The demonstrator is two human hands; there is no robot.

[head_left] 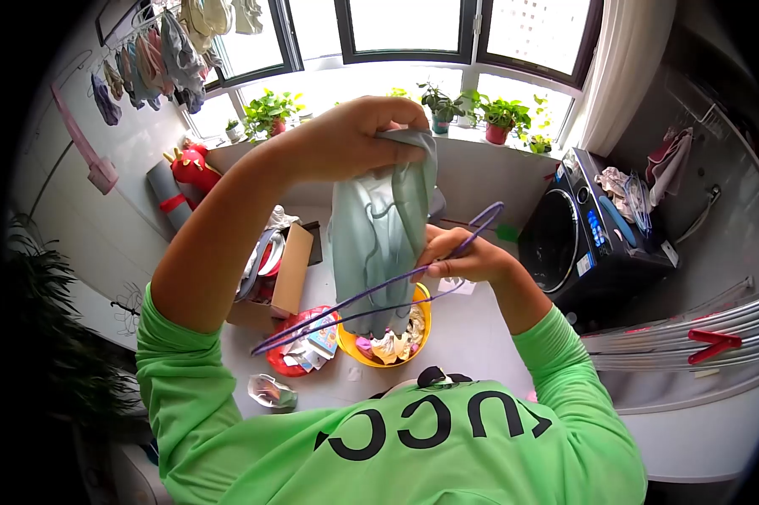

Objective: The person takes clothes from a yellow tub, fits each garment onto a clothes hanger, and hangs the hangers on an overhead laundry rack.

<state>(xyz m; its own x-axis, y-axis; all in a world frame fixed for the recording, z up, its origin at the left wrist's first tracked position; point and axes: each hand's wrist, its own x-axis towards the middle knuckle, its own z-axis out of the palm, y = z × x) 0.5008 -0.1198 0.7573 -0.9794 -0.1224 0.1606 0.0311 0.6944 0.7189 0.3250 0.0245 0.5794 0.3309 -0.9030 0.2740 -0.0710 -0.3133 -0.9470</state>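
My left hand (pixel 358 139) is raised in the middle of the view, its fingers closed on the top of a pale grey-green garment (pixel 371 244). The garment hangs down in loose folds, and its exact kind is unclear. Lower and to the right, my right hand (pixel 468 255) grips a thin purple clothes hanger (pixel 266 346). The hanger slants across the front of the garment, its far end pointing to the lower left. Below the hanging cloth stands a yellow basin (pixel 428 318) with crumpled clothes inside, partly hidden by the garment.
A red basin (pixel 282 365) with packets and a cardboard box (pixel 292 268) sit on the floor at left. At right is a black washing machine (pixel 594 227) with laundry on top. Potted plants (pixel 497 126) line the windowsill. Clothes (pixel 181 59) hang at upper left.
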